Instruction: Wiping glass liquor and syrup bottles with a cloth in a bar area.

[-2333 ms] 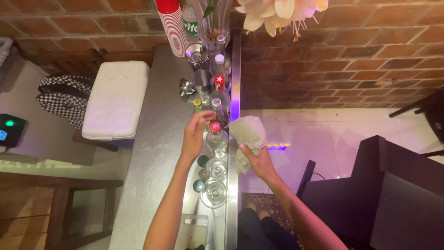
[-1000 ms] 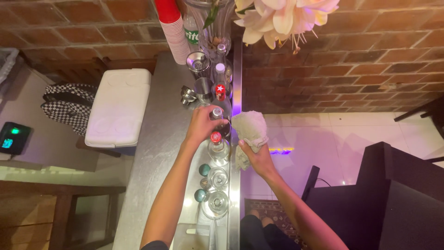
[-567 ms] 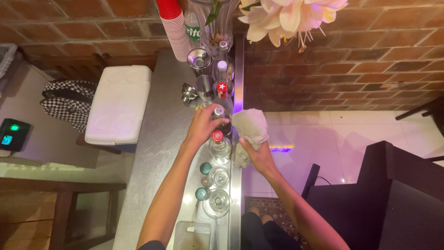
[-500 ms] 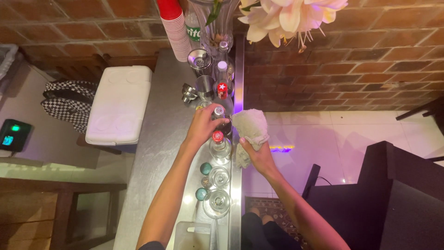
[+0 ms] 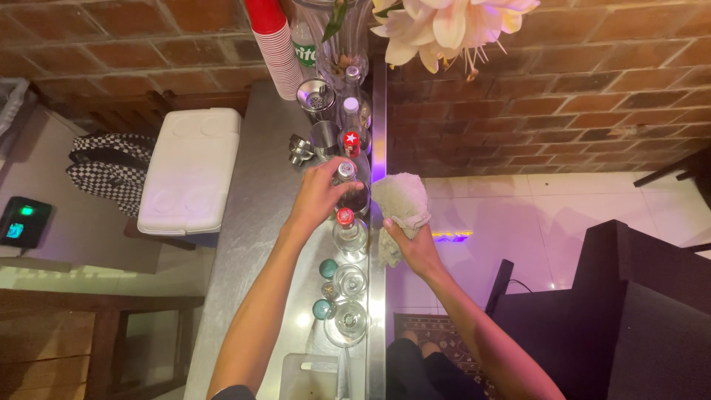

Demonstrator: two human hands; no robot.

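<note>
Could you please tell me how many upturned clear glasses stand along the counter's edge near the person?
2: one glass just below the red-capped bottle, another glass nearer the person. Others may be hidden among the bottles.

counter: long steel counter [image 5: 244,244], running away toward the brick wall
right edge: row of bottles [image 5: 348,185] and upturned glasses [image 5: 346,315]
far end: red cup stack [image 5: 275,44], vase [image 5: 342,37]
near end: clear container [image 5: 311,374]

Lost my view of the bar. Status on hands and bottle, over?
Left hand gripping the top of a clear bottle. Right hand holds a pale cloth beside it. Red-capped bottle and glasses crowd close, over.
</note>
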